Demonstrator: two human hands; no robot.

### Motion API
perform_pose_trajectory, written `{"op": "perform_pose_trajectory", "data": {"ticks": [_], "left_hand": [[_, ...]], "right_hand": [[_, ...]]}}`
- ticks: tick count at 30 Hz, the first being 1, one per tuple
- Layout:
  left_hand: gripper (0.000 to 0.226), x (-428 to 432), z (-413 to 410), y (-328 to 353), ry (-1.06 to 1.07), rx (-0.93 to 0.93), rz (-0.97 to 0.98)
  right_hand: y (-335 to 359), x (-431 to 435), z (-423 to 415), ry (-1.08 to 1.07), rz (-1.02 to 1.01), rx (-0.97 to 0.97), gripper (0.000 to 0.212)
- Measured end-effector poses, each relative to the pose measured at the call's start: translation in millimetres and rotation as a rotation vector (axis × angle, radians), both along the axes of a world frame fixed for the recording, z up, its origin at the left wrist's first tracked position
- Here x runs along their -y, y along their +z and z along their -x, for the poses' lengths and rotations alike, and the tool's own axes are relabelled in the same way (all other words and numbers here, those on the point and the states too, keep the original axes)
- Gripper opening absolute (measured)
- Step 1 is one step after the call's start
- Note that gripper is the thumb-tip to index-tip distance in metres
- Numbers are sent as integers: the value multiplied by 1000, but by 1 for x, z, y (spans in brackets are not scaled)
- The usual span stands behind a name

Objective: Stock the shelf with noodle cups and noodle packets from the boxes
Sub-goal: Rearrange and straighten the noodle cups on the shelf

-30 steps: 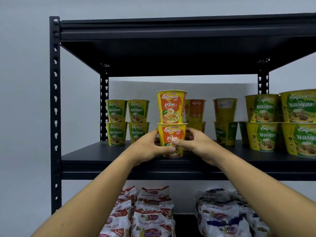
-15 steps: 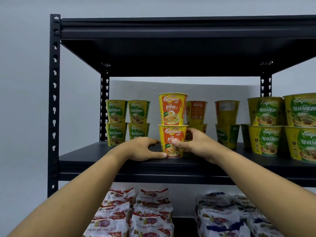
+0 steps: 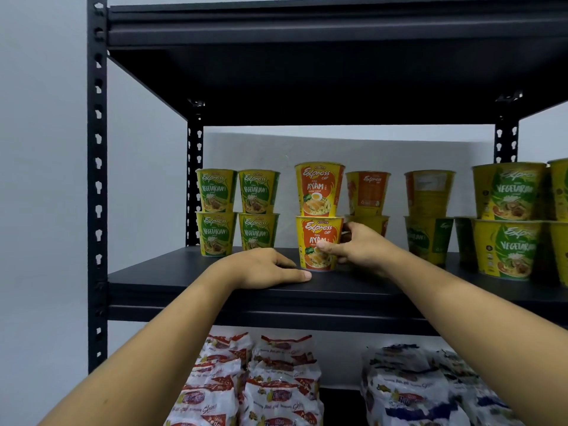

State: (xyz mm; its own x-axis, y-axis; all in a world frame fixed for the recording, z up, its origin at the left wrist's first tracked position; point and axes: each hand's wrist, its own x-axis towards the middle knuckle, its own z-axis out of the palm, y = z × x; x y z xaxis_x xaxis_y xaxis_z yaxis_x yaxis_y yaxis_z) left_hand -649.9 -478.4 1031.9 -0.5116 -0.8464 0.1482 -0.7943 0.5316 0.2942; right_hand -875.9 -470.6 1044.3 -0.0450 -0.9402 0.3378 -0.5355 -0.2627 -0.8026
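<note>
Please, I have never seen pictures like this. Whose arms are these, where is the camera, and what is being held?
There is no machine here. These are a person's two bare arms, filmed by a camera worn on the head, which looks forward and down. The black shelf carries noodle cups stacked in twos: green vegetarian cups towards both ends, orange ones in the middle. The right hand grips the lower Ayam cup, with its thumb on the front. The upper Ayam cup stands on it. The left hand holds nothing and rests flat on the board, just left of that cup. Noodle packets lie on the level below.
</note>
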Motion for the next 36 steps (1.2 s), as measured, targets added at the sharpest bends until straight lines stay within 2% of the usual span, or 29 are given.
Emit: {"op": "perform_pose_trajectory", "data": {"ticks": [3, 6, 7, 11, 13, 18, 24, 36], "left_hand": [[84, 3, 0, 0, 24, 2, 8], [96, 5, 1, 1, 43, 10, -10], [99, 6, 2, 3, 37, 3, -26], [114, 14, 4, 8, 23, -106, -106], [123, 20, 8, 9, 70, -186, -71], [119, 33, 30, 16, 137, -394, -54], [80, 36, 46, 17, 62, -464, -58], [76, 38, 47, 12, 40, -502, -51]], "right_hand": [[0, 1, 0, 3, -25, 29, 73], [7, 0, -2, -28, 27, 159, 117], [12, -1, -2, -57, 71, 197, 121], [35, -6, -5, -115, 185, 226, 108], [44, -5, -9, -108, 206, 211, 107], [54, -1, -18, -83, 200, 173, 100], [56, 2, -15, -78, 205, 161, 82], [53, 5, -11, -46, 188, 152, 81]]}}
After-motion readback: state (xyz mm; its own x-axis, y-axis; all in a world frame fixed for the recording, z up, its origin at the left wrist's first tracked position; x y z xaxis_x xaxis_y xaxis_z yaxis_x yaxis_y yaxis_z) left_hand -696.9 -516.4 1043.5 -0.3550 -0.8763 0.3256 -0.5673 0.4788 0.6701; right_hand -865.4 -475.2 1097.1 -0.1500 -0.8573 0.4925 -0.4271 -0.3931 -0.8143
